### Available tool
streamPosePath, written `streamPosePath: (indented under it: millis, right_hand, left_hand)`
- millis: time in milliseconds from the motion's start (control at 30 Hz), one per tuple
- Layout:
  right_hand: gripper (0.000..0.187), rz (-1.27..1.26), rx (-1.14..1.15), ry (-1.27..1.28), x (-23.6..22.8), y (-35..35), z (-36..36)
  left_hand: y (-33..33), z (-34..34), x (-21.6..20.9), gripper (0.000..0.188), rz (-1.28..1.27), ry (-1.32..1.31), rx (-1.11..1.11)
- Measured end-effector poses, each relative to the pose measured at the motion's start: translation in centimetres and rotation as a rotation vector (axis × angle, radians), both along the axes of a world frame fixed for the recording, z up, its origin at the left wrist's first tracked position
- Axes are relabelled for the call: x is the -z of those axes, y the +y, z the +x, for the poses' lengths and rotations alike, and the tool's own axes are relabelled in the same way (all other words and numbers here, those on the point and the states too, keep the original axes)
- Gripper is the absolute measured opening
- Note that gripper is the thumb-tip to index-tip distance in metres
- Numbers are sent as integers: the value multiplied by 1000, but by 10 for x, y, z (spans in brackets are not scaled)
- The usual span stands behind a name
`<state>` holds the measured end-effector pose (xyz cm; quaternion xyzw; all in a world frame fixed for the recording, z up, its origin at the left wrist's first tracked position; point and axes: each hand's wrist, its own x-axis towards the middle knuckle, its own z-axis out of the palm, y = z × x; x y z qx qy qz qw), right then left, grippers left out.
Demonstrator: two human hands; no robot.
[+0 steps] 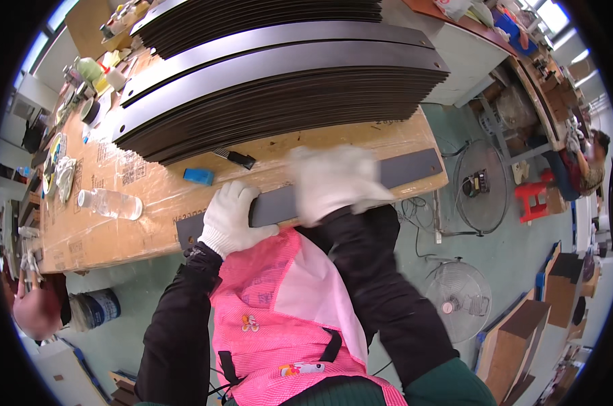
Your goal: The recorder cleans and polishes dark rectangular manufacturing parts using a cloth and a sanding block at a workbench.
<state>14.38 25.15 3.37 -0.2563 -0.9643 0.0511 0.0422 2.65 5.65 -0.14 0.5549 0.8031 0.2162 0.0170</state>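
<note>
White-gloved, the left hand (pixel 232 218) lies across a long dark strip (pixel 408 169) left of the frame's middle, thumb apart from the fingers; whether it pinches the edges or only presses down, I can't tell. Beside it, the right hand (pixel 337 183) is a white smear over the same strip, so I can't say if its fingers are apart or together, or what they grip.

That strip lies along the near edge of the table (pixel 110 243), across the centre of the frame. It looks thin, flat and stiff, likely light enough to lift easily, though a smooth face might slide under cloth gloves. I'd take it by its long edges, well in from each end, and mind the corners. Its middle is hidden beneath the blurred glove.

Just beyond sit a blue block (pixel 198 176) and a small black tool (pixel 240 160) whose kind I can't make out. At centre left is a clear bottle (pixel 110 204), standing or lying, hard to tell. Toward the top rises a stack of similar strips (pixel 286 95); a farther stack (pixel 266 13) is cut off by the upper edge. Off at far right, a co-worker (pixel 583 159) is too small to read.
</note>
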Motion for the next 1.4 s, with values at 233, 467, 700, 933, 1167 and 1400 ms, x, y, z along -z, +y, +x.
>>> streamPosePath:
  millis: [233,467,700,933,1167,1400]
  right_hand:
    - [28,-28,-59,-170,-26,8,7]
    - [27,155,685,163,33,189,113]
    - [32,91,680,304,46,186,106]
    - [33,118,664,326,50,191,110]
    - [33,154,648,349,58,195,114]
    - [33,181,649,340,61,196,114]
  left_hand:
    - [-3,0,5,71,44,58,-7]
    - [13,8,-12,67,68,103,60]
    - [130,39,-53,41,-500,-501,-154]
    - [183,32,-34,40,-674,-904,-159]
    - [180,32,-37,41,-654,-895,-95]
    - [187,34,-45,42,-739,-890,-153]
